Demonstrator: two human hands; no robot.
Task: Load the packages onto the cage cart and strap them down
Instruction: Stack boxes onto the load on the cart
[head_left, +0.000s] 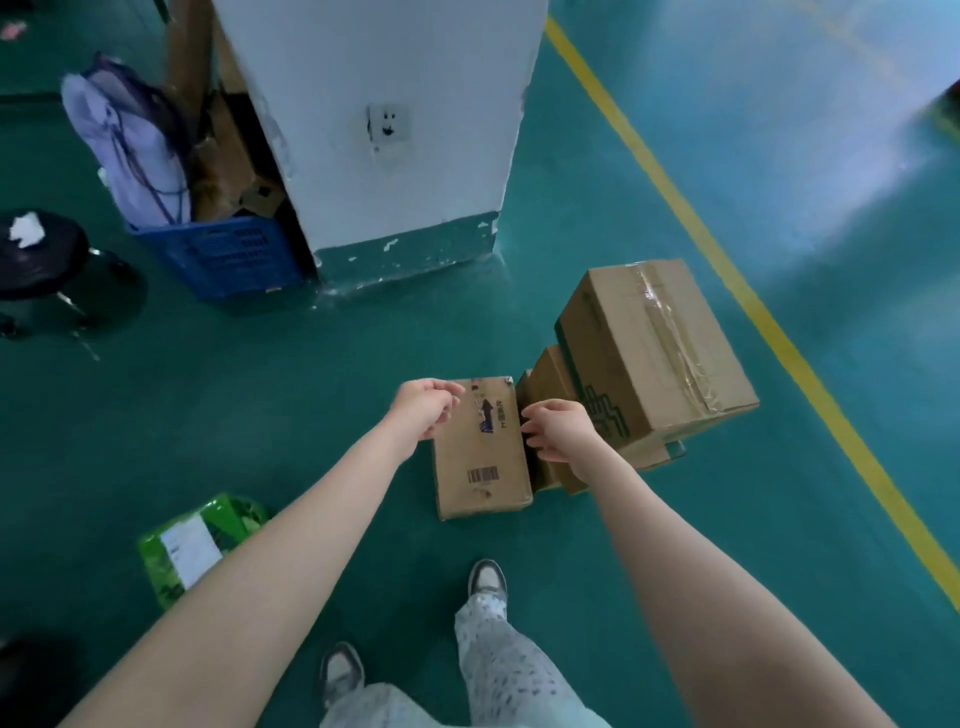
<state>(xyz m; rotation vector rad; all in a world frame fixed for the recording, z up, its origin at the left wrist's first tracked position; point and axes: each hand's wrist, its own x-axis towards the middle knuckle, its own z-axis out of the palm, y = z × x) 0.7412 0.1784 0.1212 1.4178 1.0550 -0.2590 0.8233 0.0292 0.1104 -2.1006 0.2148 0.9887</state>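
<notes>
A small flat cardboard box (480, 457) with a barcode and an arrow mark lies on the green floor. My left hand (423, 408) hovers at its far left corner, fingers loosely curled, holding nothing. Over the box's right edge my right hand (558, 428) is held the same way, fingers relaxed. Whether either hand touches the box is unclear. To the right, a large taped carton (654, 353) sits on top of smaller cartons (545, 384). A green plastic parcel (200, 545) with a white label lies on the floor at my left. No cage cart is in view.
A white pillar (395, 130) with a wall socket stands ahead. A blue crate (223, 254) holding a bag and cardboard sits at its left, beside a black stool (36, 254). A yellow floor line (727, 270) runs diagonally on the right. My feet are below the box.
</notes>
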